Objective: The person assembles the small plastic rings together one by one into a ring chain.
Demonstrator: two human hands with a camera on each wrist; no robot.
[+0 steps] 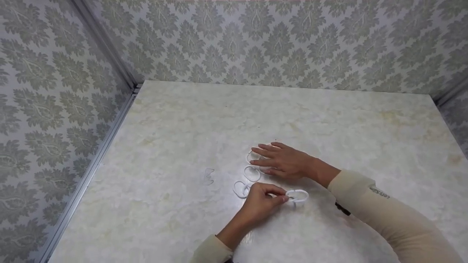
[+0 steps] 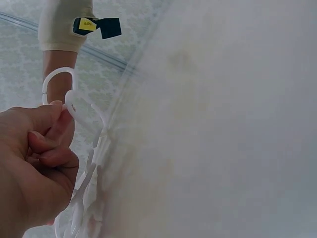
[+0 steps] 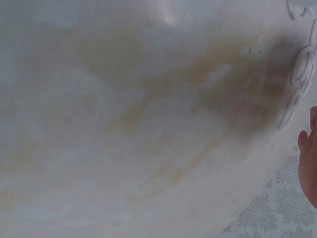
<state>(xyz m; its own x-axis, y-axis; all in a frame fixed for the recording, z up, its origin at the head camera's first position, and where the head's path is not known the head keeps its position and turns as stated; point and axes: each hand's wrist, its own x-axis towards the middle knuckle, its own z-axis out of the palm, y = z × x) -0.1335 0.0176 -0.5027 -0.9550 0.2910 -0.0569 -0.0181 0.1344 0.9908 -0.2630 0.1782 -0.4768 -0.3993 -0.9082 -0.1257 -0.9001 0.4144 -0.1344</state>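
Observation:
In the head view my left hand [image 1: 260,205] pinches a white plastic ring [image 1: 302,191] between thumb and fingertips, with another ring overlapping it. The left wrist view shows this ring [image 2: 58,70] standing up above the fingertips of my left hand [image 2: 39,158]; further white rings [image 2: 77,218] appear beyond and below. My right hand [image 1: 285,160] is spread flat, fingers straight, over several white rings; it partly hides them. One ring [image 1: 252,173] lies between the hands, and linked-looking rings [image 1: 240,190] are partly covered by my left hand. Rings [image 3: 299,69] also show beside my right hand [image 3: 308,161].
The rings lie on a pale marbled table [image 1: 175,138]. A thin clear piece or mark [image 1: 209,176] is left of the rings. Patterned walls [image 1: 234,44] stand at the back and sides, with a metal rail [image 1: 98,164] along the left edge.

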